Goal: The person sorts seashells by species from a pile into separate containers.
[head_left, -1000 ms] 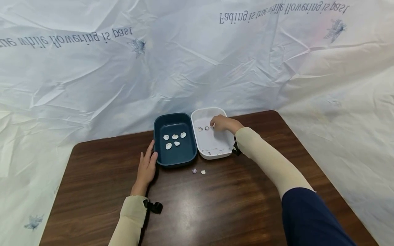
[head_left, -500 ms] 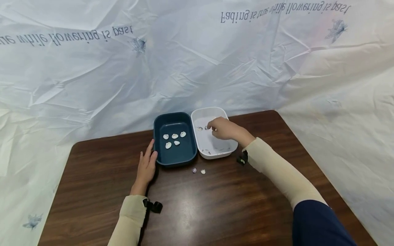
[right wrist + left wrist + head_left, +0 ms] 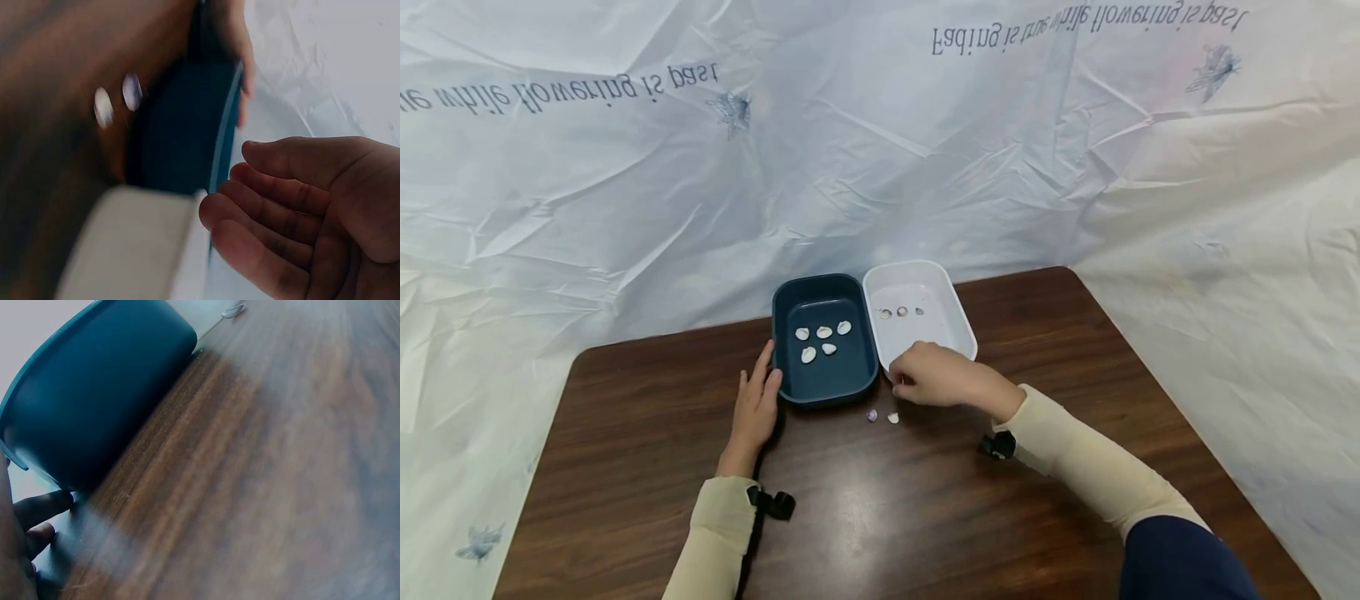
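My left hand (image 3: 756, 408) rests against the left side of a dark blue tray (image 3: 827, 390), fingers extended along its wall. Several white seashells (image 3: 808, 355) lie inside that tray. Over the near edge of a white tray (image 3: 964, 325) hovers my right hand (image 3: 936, 375), its fingers loosely bent with nothing between them in the right wrist view. Three small shells (image 3: 902, 312) sit in a row in the white tray. On the table just in front of the trays lie a purple shell (image 3: 872, 415) and a whitish shell (image 3: 893, 418), close to the right fingertips.
The two trays stand side by side near the back edge of the brown wooden table (image 3: 850, 517). Behind them hangs a wrinkled white sheet (image 3: 850, 167) with printed writing. A black wrist strap (image 3: 771, 502) is on the left sleeve.
My right hand has come back from inside the white tray to its near edge, leaving a third small shell visible in the row. The left hand has stayed in place.
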### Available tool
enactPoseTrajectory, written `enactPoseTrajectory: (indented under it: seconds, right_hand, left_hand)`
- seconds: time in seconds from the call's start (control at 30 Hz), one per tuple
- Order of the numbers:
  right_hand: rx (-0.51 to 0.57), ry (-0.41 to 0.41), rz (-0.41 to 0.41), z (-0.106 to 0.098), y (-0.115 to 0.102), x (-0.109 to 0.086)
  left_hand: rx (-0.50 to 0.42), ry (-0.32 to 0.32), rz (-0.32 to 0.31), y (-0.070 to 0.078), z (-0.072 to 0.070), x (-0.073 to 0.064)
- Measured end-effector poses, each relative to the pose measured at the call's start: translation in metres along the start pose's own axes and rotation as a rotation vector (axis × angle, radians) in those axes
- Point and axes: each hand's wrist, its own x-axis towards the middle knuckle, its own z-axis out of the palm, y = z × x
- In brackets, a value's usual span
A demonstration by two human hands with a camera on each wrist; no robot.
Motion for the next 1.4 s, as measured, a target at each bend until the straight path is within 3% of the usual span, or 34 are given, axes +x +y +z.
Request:
enactPoseTrajectory:
  seconds: [0.2, 0.5, 0.77, 1.0, 1.17, 1.4]
  right_hand:
    - [-0.004, -0.040, 0.007, 0.032, -0.008, -0.001]
    - [-0.109, 0.001, 0.108, 0.069, -0.007, 0.001]
    - [-0.170, 0.021, 0.059, 0.073, -0.010, 0.005]
    - [-0.253, -0.011, 0.104, 0.077, -0.022, 0.007]
    - [-0.330, -0.005, 0.068, 0.085, -0.029, 0.006]
    - [-0.243, -0.023, 0.076, 0.076, -0.029, 0.002]
  left_hand:
    - [0.005, -0.003, -0.011, 0.001, -0.001, 0.000]
    - [0.010, -0.007, -0.014, 0.002, 0.000, -0.001]
    - [0.011, 0.006, -0.003, 0.002, 0.000, 0.000]
    - [0.011, 0.003, -0.001, 0.001, 0.001, 0.000]
    - [0.016, 0.008, -0.007, 0.001, 0.000, 0.001]
    - [0.013, -0.001, -0.006, 0.001, -0.001, 0.000]
